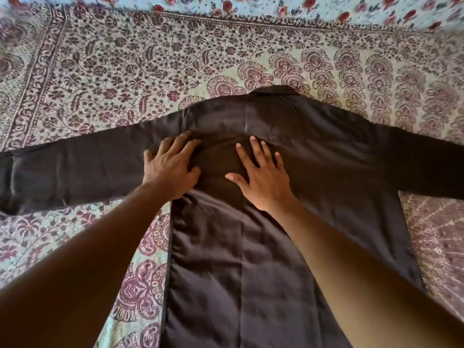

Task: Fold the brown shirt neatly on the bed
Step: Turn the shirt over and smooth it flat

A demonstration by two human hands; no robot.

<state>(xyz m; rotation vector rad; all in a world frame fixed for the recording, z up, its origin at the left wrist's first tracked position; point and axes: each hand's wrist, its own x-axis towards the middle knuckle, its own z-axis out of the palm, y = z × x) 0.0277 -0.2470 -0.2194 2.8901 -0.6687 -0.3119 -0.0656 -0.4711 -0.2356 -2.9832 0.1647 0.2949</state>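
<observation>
I am smoothing the shirt (313, 151) flat on the bed (125, 71), left hand (170, 169) and right hand (263, 177) both pressing, fingers spread, grasping nothing. Next, I judge, is folding a sleeve (75, 169) inward.

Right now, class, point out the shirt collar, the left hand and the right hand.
shirt collar (275, 90): head view, middle of its far edge.
left hand (170, 167): head view, back of hand.
right hand (263, 177): head view, back of hand.

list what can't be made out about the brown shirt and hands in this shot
- Brown shirt, head view: hem cut off by the bottom edge; right sleeve's cuff cut off by the right edge.
- Shirt front or back: collar too dark to tell.
- Cloth under the left hand and right hand: hidden by the flat palms and forearms.
- Bedspread under the shirt: covered.
</observation>
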